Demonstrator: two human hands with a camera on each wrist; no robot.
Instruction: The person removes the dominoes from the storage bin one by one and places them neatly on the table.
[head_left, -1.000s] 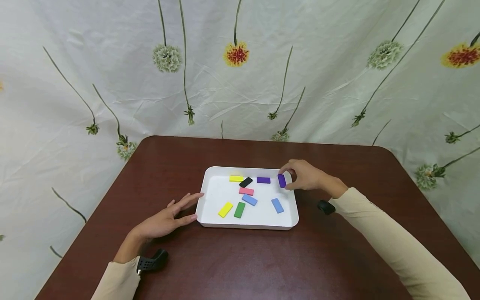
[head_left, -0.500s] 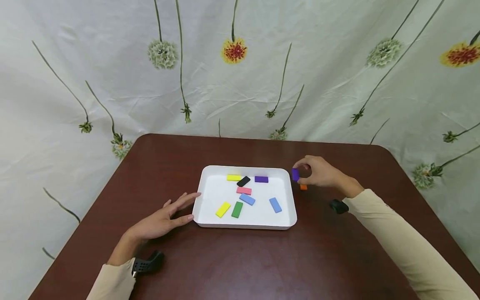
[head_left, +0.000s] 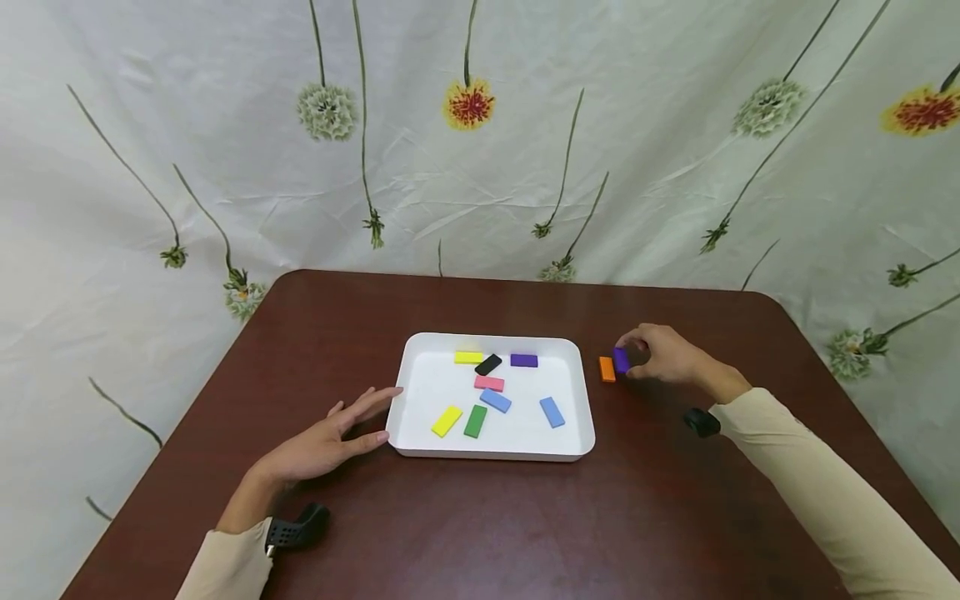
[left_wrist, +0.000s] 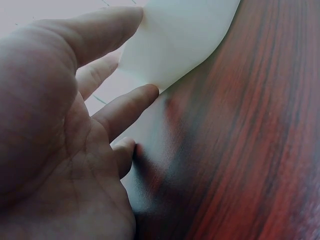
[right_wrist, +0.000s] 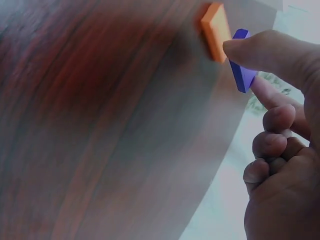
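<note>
My right hand (head_left: 667, 357) pinches a purple block (head_left: 621, 361) between thumb and index finger, right of the tray. In the right wrist view the purple block (right_wrist: 242, 65) stands out between thumb and fingertip, with the other fingers curled back. Just left of it an orange block (head_left: 607, 369) lies on the table. My left hand (head_left: 322, 442) touches the left side of the white tray (head_left: 491, 448) with straight fingers; in the left wrist view several fingertips of the left hand (left_wrist: 75, 120) meet the tray's wall (left_wrist: 185, 40).
Inside the tray lie two yellow blocks (head_left: 447, 421), a black one (head_left: 488, 365), a pink one (head_left: 489, 383), a green one (head_left: 476, 421), two blue ones (head_left: 552, 412) and another purple one (head_left: 524, 361). Behind the brown table (head_left: 480, 533) hangs a flowered cloth (head_left: 480, 192).
My right hand has carried the purple block out of the tray, rightward past the orange block, which now shows fully. The left hand stays at the tray's side.
</note>
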